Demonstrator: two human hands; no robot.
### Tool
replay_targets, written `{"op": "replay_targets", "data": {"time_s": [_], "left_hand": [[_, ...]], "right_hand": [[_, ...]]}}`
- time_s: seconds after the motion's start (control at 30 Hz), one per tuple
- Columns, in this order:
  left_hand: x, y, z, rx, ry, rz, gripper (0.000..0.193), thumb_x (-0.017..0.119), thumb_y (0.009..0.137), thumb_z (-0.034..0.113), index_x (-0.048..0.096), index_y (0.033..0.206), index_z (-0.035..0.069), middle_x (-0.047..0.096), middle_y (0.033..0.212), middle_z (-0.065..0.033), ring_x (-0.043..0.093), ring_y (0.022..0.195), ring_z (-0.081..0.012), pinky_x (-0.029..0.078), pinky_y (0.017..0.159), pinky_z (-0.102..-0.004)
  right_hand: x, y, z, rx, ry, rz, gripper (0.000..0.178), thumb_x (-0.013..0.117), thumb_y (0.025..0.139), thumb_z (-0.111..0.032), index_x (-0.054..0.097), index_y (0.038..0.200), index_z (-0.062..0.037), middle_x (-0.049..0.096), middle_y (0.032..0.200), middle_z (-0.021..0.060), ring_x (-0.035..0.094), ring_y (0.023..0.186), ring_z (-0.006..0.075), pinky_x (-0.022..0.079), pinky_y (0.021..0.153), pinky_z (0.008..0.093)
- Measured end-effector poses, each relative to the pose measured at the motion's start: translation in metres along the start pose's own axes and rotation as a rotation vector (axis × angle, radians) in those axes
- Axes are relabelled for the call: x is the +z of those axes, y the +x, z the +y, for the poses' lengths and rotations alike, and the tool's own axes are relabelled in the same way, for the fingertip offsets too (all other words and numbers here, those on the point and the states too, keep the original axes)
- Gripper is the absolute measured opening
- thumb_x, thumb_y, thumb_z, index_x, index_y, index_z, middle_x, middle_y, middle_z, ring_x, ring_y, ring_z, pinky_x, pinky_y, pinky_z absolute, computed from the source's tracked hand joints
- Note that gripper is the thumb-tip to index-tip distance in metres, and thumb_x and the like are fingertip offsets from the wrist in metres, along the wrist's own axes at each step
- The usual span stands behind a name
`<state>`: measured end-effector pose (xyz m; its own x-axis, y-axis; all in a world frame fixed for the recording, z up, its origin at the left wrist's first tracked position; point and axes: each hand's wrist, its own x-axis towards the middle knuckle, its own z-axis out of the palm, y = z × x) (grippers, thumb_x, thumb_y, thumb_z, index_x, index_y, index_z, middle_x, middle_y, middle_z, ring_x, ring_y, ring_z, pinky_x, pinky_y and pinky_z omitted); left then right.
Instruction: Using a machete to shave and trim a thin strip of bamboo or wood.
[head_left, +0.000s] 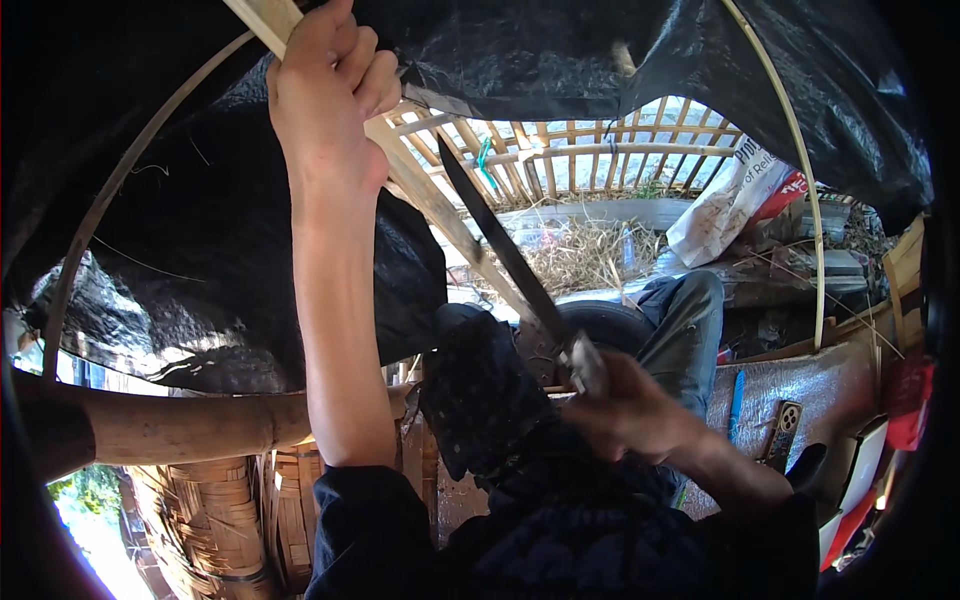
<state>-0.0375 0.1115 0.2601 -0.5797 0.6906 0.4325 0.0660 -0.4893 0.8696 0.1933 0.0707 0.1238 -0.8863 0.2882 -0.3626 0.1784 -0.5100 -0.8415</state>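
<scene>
While the left hand [325,95] clamps the bamboo strip [440,205] at upper centre, the right hand [625,405], closed on the long knife [505,250], should shave lightly, blade flat along the strip, angled away from the fingers.

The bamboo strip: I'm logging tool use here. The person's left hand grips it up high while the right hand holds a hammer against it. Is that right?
Not quite. In the head view the left hand does grip the bamboo strip up high, but the right hand holds a long dark knife, not a hammer, its blade laid along the strip.
</scene>
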Motion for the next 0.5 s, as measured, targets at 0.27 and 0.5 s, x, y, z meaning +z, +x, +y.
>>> {"op": "replay_targets", "data": {"time_s": [0.27, 0.5], "left_hand": [[0.009, 0.004, -0.007, -0.011, -0.022, -0.049, 0.038, 0.050, 0.085, 0.015, 0.026, 0.055, 0.015, 0.022, 0.047, 0.0036, 0.017, 0.038, -0.0062, 0.015, 0.040, -0.0225], [0.007, 0.005, -0.008, 0.005, -0.005, -0.043, 0.038, 0.051, 0.084, 0.015, 0.027, 0.055, 0.015, 0.021, 0.047, 0.0037, 0.017, 0.040, -0.0061, 0.016, 0.041, -0.0225]], "right_hand": [[0.003, 0.000, 0.003, -0.159, 0.139, 0.038, 0.014, 0.049, 0.079, 0.001, 0.039, 0.089, 0.0034, 0.046, 0.051, 0.0035, 0.046, 0.035, 0.0102, 0.038, 0.031, 0.0229], [0.003, -0.008, -0.032, -0.202, -0.005, 0.059, 0.013, 0.048, 0.081, 0.003, 0.038, 0.090, 0.0017, 0.045, 0.051, 0.0031, 0.044, 0.035, 0.0099, 0.036, 0.031, 0.0233]]}}
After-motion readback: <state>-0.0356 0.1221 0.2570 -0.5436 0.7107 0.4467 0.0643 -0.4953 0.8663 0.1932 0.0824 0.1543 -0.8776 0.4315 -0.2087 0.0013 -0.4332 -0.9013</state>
